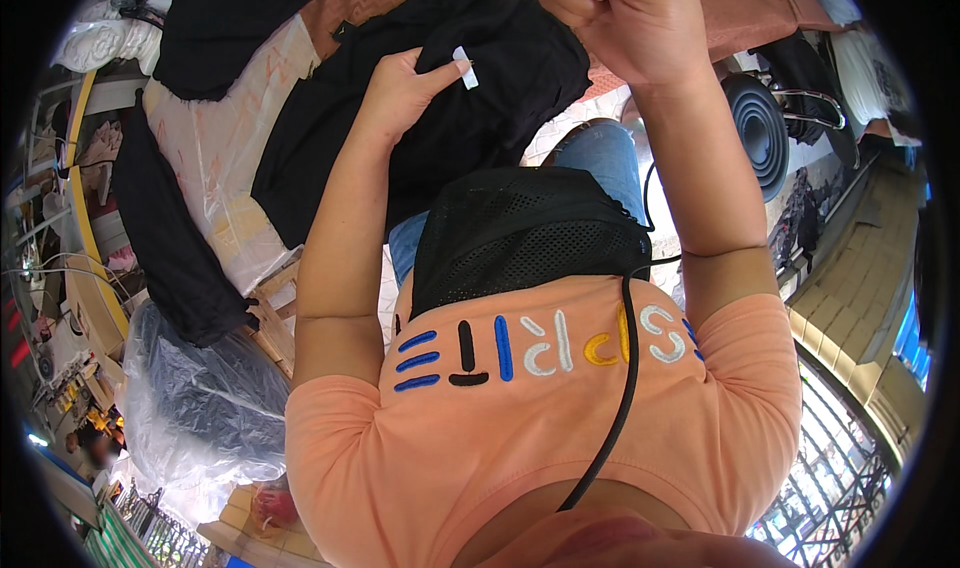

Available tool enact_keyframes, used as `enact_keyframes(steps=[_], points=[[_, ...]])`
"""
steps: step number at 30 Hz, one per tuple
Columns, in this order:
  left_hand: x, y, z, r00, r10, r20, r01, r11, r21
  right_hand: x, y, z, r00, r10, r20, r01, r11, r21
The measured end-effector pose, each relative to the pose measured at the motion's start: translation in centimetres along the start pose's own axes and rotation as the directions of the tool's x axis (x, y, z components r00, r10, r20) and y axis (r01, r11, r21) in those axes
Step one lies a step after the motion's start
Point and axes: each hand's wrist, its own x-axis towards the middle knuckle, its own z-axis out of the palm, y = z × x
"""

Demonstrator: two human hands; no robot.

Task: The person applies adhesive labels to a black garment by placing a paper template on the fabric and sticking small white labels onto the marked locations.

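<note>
While both forearms rise from the lower part of the frame toward its top, the person's two hands work at one black garment (470,118) spread across the upper centre. The left hand (400,93), just left of centre near the top, grips a fold of that dark cloth, its fingers curled together on the fabric and its thumb stretched out toward a single small white tag (465,71) sewn to the garment; the thumb tip touches or nearly touches the tag. The right hand (625,13), at the top centre-right, is closed into a loose fist, fingers bunched together, and a sliver of something white shows at its upper edge; I cannot tell what it pinches.

Below the hands, in the middle of the frame, one black mesh pouch (525,233) hangs on the chest over an orange T-shirt (540,418) with coloured letters, and one black cable (622,388) runs down from the pouch toward the lower centre. A patch of blue jeans (600,153) shows between pouch and garment.

I count two more dark pieces of clothing: one heaped at the upper left (230,28), another draped lower along the left side (165,228). A clear plastic sheet (215,148) lies between them, and one clear plastic bag (195,398) stuffed with dark cloth sits at the lower left. At the right edge stands one black ribbed round object (758,128), near the right forearm.
</note>
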Motion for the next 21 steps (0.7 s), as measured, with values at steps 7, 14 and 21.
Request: enact_keyframes(steps=[7, 14, 21], points=[[0.1, -0.2, 0.0, 0.999, 0.047, -0.019, -0.047, 0.999, 0.0, 0.3, -1.2, 0.5, 0.993, -0.101, 0.067, 0.105, 0.992, -0.062], [-0.3, 1.2, 0.3, 0.999, -0.007, 0.05, 0.008, 1.0, -0.03, 0.0, -1.8, 0.7, 0.994, -0.092, 0.057, 0.097, 0.992, -0.083], [0.5, -0.2, -0.1, 1.0, -0.018, 0.004, 0.018, 0.999, 0.044, -0.2, -2.3, 2.2, 0.988, -0.083, 0.132, 0.087, 0.996, -0.028]])
